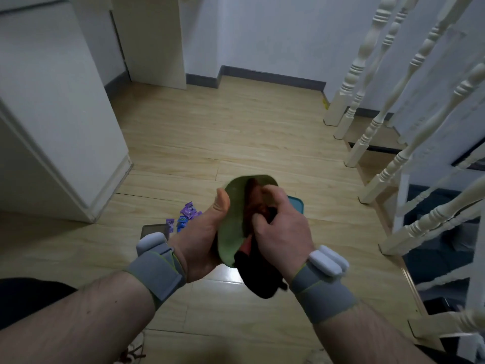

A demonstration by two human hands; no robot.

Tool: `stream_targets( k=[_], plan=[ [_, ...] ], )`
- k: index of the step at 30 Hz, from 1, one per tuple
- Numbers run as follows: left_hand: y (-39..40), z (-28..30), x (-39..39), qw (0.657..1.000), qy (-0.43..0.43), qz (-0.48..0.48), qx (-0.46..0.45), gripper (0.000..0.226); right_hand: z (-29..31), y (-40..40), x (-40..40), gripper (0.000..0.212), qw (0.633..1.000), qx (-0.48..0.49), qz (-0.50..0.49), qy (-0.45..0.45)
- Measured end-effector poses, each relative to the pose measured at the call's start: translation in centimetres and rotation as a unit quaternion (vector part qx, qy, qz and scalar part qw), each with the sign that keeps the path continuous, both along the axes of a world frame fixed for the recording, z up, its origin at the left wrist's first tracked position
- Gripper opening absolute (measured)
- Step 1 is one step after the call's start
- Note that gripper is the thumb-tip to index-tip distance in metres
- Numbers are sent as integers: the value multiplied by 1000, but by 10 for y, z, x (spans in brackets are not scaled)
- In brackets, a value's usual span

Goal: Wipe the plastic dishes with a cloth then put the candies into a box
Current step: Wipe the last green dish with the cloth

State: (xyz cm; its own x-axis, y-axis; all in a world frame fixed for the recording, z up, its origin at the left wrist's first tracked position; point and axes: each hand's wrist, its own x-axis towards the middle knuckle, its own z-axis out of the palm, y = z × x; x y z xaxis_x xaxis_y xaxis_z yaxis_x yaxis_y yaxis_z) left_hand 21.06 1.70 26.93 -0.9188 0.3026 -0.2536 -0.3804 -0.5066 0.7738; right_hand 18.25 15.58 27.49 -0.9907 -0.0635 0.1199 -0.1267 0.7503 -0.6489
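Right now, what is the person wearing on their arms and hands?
Both forearms are bare, with no sleeves or gloves. The left hand and right hand each have a grey fabric wrist strap edged in light green, carrying a small rounded white device on its outer side.

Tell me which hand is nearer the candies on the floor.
Left. The left hand holds the green dish just beside the candies; the right hand wipes on the dish's far side.
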Motion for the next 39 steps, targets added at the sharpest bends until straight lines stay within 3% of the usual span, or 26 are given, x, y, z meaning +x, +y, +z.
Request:
stream_targets(
  k=[3, 5, 8, 12, 14, 19, 25, 29, 32, 35, 39],
  plan=[
    [1, -4, 0, 999, 18, -27, -8, 101, -4, -7, 3, 47, 999, -39, -3, 6],
    [2, -3, -1, 999, 15, -49, -7, 105, -4, -13, 9, 44, 997, -65, 47, 21],
    [-2, -4, -8, 1000, -5, -5, -2, 109, -2, -21, 20, 43, 985, -81, 153, 23],
    [-7, -5, -12, 999, 3, 32, 4, 100, 4, -20, 24, 34, 967, -68, 242, -51],
    [-9, -4, -11, 999, -2, 48, 18, 90, 4, -19, 26, 35, 963, -2, 263, -58],
    [-14, 2, -7, 996, -40, 70, 48, 92, 1, -18, 35, 44, 947, 197, 254, -7],
    [-23, 9, -8, 993, -67, 73, 61, 94, 8, -9, 32, 34, 948, 250, 193, 28],
    [-22, 6, -4, 993, -88, 68, 33, 80, 2, -1, 27, 29, 950, 282, 132, -9],
    [-12, 1, -3, 990, -101, 91, 33, 66, -3, -7, 31, 29, 958, 246, 144, -17],
    [-4, -3, -5, 987, -95, 122, 28, 66, -4, -19, 40, 38, 966, 140, 211, -48],
    [2, -7, -6, 986, -68, 151, 8, 67, -8, -23, 33, 36, 973, -20, 210, -90]
  ],
)
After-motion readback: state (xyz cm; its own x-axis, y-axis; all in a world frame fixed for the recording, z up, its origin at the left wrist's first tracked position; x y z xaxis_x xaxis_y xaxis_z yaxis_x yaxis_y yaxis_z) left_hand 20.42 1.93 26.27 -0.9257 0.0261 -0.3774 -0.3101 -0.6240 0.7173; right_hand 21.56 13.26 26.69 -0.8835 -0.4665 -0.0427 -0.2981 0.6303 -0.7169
